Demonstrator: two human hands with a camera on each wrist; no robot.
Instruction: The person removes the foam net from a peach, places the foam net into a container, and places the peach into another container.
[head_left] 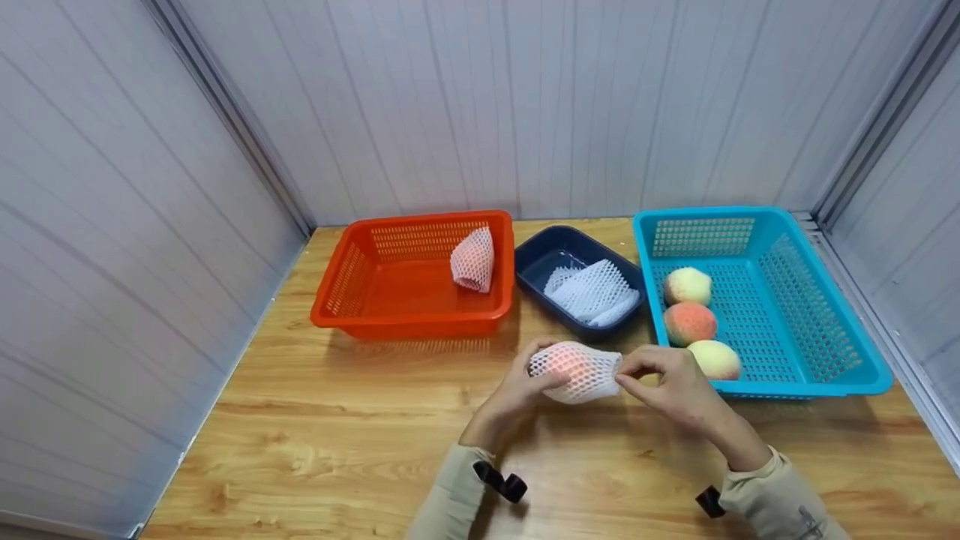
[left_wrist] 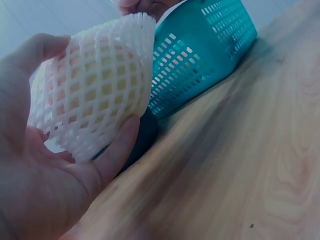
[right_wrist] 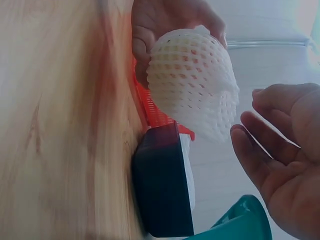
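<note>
My left hand (head_left: 531, 384) holds a peach inside a white foam net sleeve (head_left: 579, 373) above the table, thumb and fingers curled round it. Through the mesh in the left wrist view, the peach (left_wrist: 102, 75) shows pink and yellow. The sleeve's loose end points toward my right hand (head_left: 679, 390). In the right wrist view, the right hand's bent fingers (right_wrist: 257, 150) lie just off the sleeve's end, with a narrow gap and nothing held.
A red basket (head_left: 420, 324) at the left contains one sleeved peach (head_left: 474, 259). Behind my hands, a dark blue tray (head_left: 536, 259) holds white foam sleeves (head_left: 596, 289). At the right, a teal basket (head_left: 765, 300) contains three bare peaches (head_left: 690, 324). Walls enclose the wooden table (head_left: 337, 435).
</note>
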